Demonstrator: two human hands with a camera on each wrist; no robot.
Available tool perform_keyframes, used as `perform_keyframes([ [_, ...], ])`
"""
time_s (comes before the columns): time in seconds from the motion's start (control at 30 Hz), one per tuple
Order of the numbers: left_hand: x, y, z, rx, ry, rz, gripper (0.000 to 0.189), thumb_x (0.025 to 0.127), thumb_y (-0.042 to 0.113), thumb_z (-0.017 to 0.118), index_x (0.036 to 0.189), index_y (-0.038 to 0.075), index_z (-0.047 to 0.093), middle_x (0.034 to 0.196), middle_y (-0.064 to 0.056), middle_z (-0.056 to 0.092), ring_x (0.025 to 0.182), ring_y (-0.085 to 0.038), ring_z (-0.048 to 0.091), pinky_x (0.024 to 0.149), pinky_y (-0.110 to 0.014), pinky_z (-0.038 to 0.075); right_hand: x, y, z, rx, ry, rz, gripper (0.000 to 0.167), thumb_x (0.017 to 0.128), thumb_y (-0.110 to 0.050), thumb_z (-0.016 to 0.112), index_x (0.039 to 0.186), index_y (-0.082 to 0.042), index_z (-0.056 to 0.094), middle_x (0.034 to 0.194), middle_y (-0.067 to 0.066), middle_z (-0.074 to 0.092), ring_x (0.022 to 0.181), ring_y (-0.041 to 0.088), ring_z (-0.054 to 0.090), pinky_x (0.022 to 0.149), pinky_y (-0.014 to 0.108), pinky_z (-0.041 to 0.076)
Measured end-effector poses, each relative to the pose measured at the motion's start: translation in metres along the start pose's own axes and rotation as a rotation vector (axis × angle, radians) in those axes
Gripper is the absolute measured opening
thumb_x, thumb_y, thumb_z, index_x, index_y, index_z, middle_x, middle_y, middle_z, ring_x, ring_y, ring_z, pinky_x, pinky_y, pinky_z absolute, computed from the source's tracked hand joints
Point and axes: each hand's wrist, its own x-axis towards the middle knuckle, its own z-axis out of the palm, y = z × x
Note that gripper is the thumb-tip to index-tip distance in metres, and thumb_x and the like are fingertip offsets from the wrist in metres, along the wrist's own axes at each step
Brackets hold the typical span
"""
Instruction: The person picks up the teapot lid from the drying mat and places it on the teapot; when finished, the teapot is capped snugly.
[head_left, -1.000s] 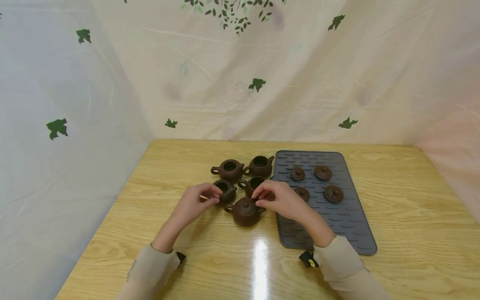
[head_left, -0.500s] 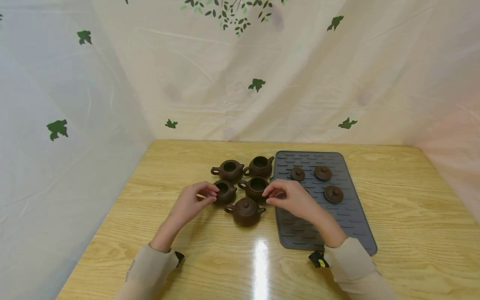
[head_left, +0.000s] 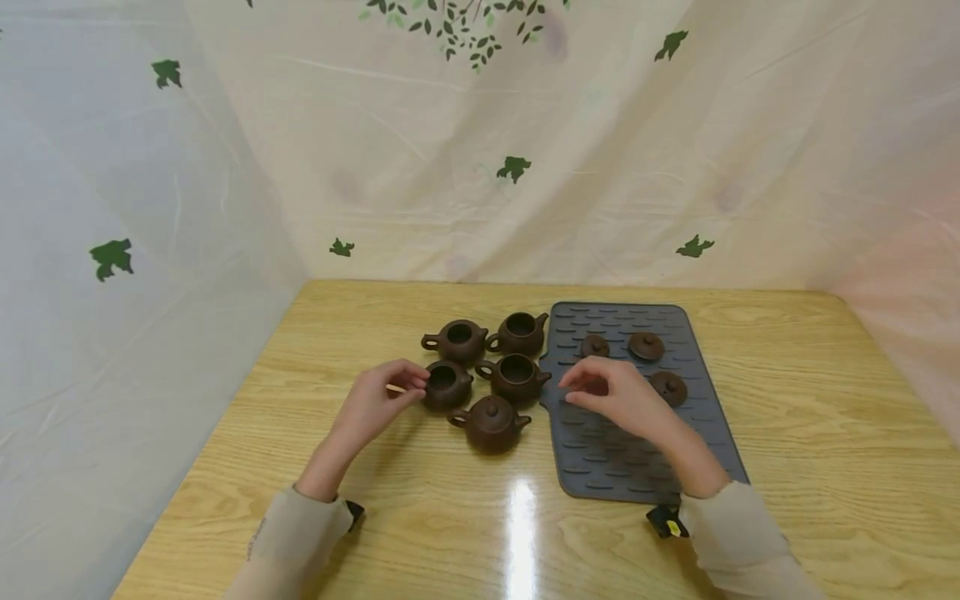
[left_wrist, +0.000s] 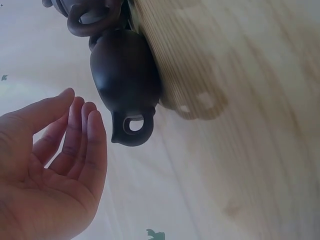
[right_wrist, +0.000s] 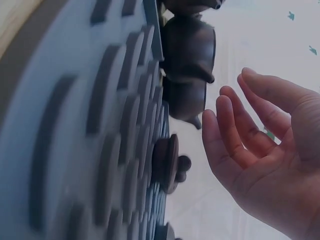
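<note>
My left hand [head_left: 378,404] hovers with loosely bent fingers beside a lidless dark brown teapot [head_left: 455,394]; in the left wrist view a gap separates its fingertips from that teapot [left_wrist: 125,70]. Over the grey ridged mat [head_left: 607,467], my right hand [head_left: 626,398] is raised, fingers relaxed and nothing between them. Nearest the front stands a small teapot [head_left: 491,432] with its lid on. Close behind it are more teapots without lids, among them one [head_left: 519,387] whose spout points toward the mat. A round lid [right_wrist: 165,162] lies below the right hand in the right wrist view.
Loose lids rest on the mat, including one at the back [head_left: 647,346] and one partly behind the right hand [head_left: 671,387]. Two more open teapots [head_left: 468,348] stand at the rear of the group. A patterned cloth [head_left: 420,167] hangs behind the wooden table [head_left: 420,533].
My right hand has moved from the lidded teapot rightward over the mat. The left hand has drawn slightly left, away from the teapot beside it. The teapots have stayed put.
</note>
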Motion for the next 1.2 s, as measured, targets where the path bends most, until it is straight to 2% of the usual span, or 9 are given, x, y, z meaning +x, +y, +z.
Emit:
perform_keyframes([
  [0.13,0.003,0.000,-0.002,0.013,0.018,-0.011,0.017,0.091,0.006,0.071,0.107,0.007,0.071,0.099,-0.007,0.074,0.091,-0.021,0.069,0.079,-0.037,0.061,-0.003,0.006,-0.006,-0.006,0.025,0.028,0.016,0.093,-0.014,0.071,0.108,-0.010,0.072,0.103,0.002,0.071,0.091,0.014,0.065,0.079,0.029,0.056],
  [0.43,0.009,-0.004,-0.004,0.021,0.040,-0.039,0.017,0.091,0.006,0.072,0.107,0.008,0.071,0.108,-0.011,0.071,0.097,-0.024,0.069,0.082,-0.040,0.061,-0.009,0.017,-0.016,-0.042,0.104,0.066,0.015,0.092,-0.012,0.072,0.106,-0.011,0.072,0.108,0.006,0.071,0.098,0.023,0.067,0.085,0.044,0.060],
  [0.67,0.012,-0.007,-0.005,0.042,0.076,-0.017,0.019,0.090,0.006,0.073,0.108,0.007,0.071,0.110,-0.012,0.071,0.097,-0.026,0.069,0.080,-0.040,0.061,-0.012,0.020,-0.022,-0.046,0.151,0.126,0.015,0.092,-0.011,0.072,0.107,-0.010,0.072,0.111,0.012,0.070,0.103,0.031,0.067,0.085,0.044,0.060],
  [0.87,0.014,-0.012,-0.002,0.086,0.094,0.020,0.021,0.087,0.004,0.075,0.108,0.007,0.072,0.111,-0.013,0.070,0.100,-0.029,0.067,0.085,-0.045,0.059,-0.011,0.024,-0.022,-0.046,0.155,0.155,0.017,0.092,-0.012,0.072,0.108,-0.008,0.072,0.112,0.014,0.070,0.105,0.032,0.067,0.087,0.047,0.059],
  [1.2,0.016,-0.018,0.002,0.062,0.049,0.002,0.027,0.086,0.003,0.075,0.112,0.003,0.069,0.113,-0.016,0.070,0.106,-0.031,0.067,0.094,-0.049,0.056,-0.011,0.029,-0.019,-0.068,0.117,0.206,0.019,0.093,-0.015,0.071,0.111,-0.010,0.072,0.115,0.015,0.069,0.107,0.034,0.066,0.090,0.051,0.055],
])
